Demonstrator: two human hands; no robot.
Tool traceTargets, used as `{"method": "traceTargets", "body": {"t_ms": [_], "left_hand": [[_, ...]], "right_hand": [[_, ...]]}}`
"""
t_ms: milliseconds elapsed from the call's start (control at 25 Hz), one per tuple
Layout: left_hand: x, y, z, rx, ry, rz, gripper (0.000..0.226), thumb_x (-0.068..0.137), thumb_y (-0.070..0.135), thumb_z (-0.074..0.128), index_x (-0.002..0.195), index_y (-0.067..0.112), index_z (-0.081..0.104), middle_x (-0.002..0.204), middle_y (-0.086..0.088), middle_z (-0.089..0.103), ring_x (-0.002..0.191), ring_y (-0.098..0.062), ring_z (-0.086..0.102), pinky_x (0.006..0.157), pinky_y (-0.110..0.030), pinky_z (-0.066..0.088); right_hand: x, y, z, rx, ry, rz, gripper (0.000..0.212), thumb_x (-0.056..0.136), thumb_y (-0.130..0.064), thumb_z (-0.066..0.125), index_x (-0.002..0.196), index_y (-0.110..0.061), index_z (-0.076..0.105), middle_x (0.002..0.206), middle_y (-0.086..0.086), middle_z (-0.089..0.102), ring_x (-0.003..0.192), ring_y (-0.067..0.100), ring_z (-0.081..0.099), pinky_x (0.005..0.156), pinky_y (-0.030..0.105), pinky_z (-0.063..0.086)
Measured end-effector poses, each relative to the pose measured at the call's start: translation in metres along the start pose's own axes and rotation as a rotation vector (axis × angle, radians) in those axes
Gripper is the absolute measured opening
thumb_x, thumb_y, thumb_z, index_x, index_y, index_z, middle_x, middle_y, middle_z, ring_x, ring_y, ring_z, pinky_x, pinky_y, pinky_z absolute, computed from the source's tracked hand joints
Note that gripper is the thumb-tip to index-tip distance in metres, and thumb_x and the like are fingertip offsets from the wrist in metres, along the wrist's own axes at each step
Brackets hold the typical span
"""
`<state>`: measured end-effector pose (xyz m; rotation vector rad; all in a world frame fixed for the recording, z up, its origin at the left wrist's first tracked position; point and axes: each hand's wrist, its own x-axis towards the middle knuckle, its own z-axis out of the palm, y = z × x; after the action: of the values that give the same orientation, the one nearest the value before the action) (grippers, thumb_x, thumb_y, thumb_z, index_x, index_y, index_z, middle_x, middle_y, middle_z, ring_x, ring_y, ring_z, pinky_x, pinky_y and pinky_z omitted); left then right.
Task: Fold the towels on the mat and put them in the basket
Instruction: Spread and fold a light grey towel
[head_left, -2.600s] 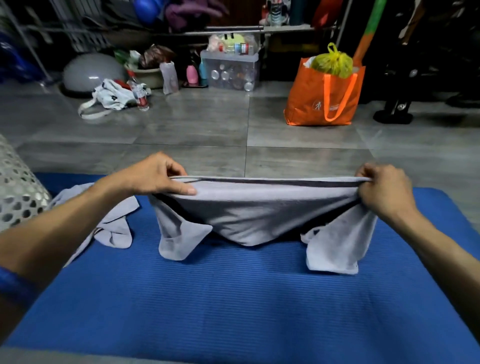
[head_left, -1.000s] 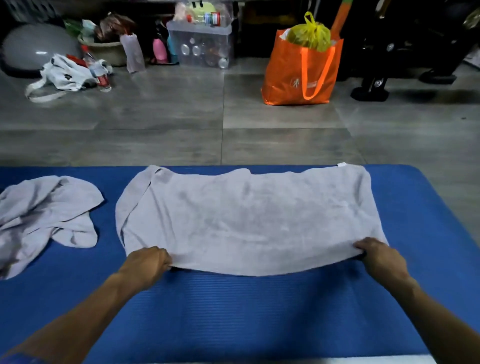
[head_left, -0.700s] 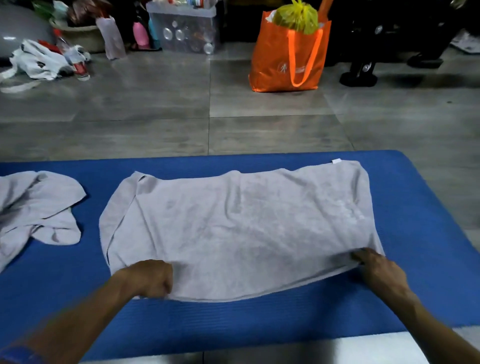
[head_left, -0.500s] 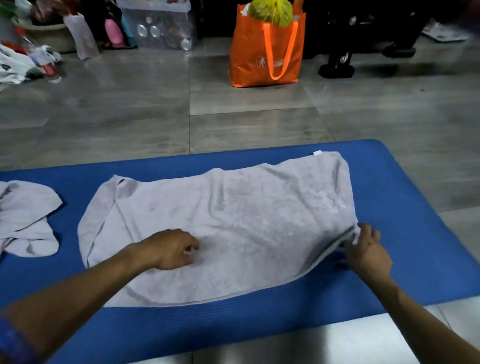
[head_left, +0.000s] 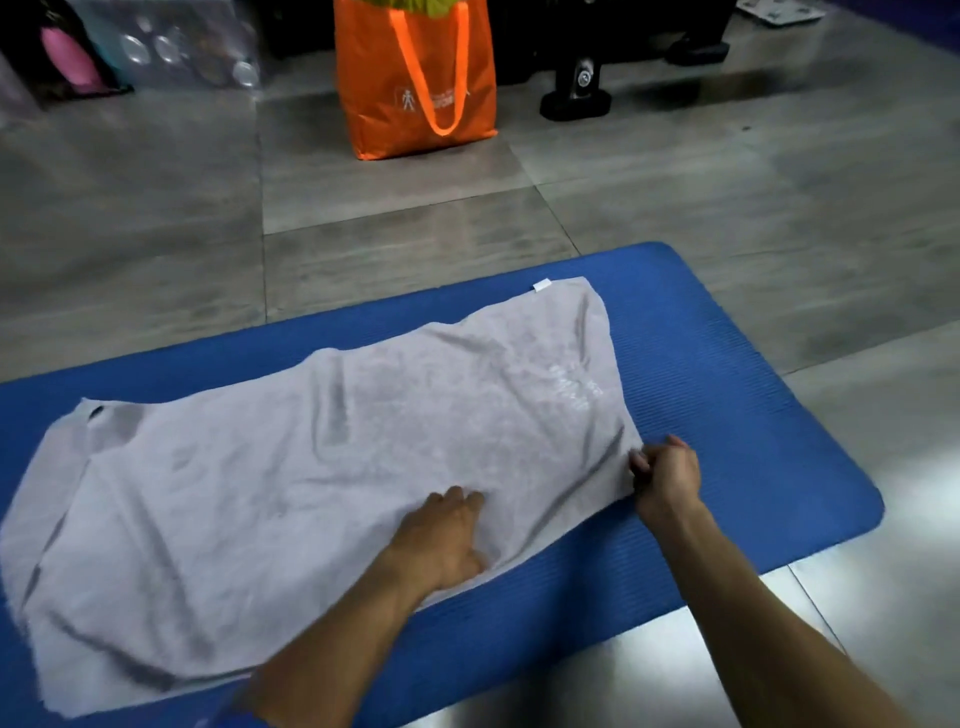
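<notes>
Here we see the grey towel (head_left: 322, 467) spread over the blue mat (head_left: 727, 441) (mid-frame); our left hand (head_left: 441, 540) presses it flat, fingers straight, while our right hand (head_left: 665, 478) pinches its lower-right corner.

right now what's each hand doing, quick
Left hand: open, resting flat on the towel.
Right hand: closed, pinching the towel's near right corner.
</notes>
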<state>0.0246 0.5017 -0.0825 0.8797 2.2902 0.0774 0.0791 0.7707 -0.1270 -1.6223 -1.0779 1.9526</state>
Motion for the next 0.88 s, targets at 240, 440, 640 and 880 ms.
{"method": "traceTargets", "body": {"t_ms": [240,440,640,880], "left_hand": [[0.004,0.026,0.059,0.122,0.215,-0.008,0.055,0.092,0.041,0.049,0.143,0.028,0.035,0.142,0.001,0.039,0.129,-0.022,0.037,0.106,-0.037,0.032],[0.008,0.025,0.058,0.094,0.287,0.008,0.039,0.095,0.024,0.039,0.132,0.024,0.048,0.127,0.003,0.052,0.119,-0.018,0.047,0.101,-0.030,0.034],[0.004,0.028,0.058,0.013,0.314,0.062,0.033,0.101,0.027,0.033,0.128,0.024,0.051,0.123,0.005,0.054,0.114,-0.016,0.049,0.095,-0.029,0.039],[0.004,0.050,0.055,0.100,0.172,0.194,0.027,0.100,0.020,0.036,0.123,0.016,0.051,0.127,-0.002,0.052,0.117,-0.021,0.047,0.095,-0.031,0.034]], "right_hand": [[0.032,0.004,0.001,-1.013,0.052,-0.376,0.024,0.085,-0.024,0.062,0.100,-0.007,0.064,0.100,0.016,0.068,0.097,0.034,0.064,0.080,0.037,0.050],[0.039,0.011,0.004,-1.160,0.013,-0.458,0.032,0.086,-0.032,0.061,0.099,-0.003,0.059,0.102,0.017,0.064,0.096,0.035,0.061,0.076,0.036,0.047],[0.038,-0.015,-0.009,-1.117,0.047,-0.500,0.031,0.092,-0.027,0.050,0.096,0.002,0.061,0.101,0.025,0.066,0.096,0.041,0.061,0.080,0.041,0.048],[0.057,-0.070,-0.102,-1.126,0.288,-0.394,0.032,0.091,-0.023,0.050,0.107,0.004,0.058,0.114,0.031,0.062,0.107,0.044,0.057,0.089,0.044,0.046]]}}
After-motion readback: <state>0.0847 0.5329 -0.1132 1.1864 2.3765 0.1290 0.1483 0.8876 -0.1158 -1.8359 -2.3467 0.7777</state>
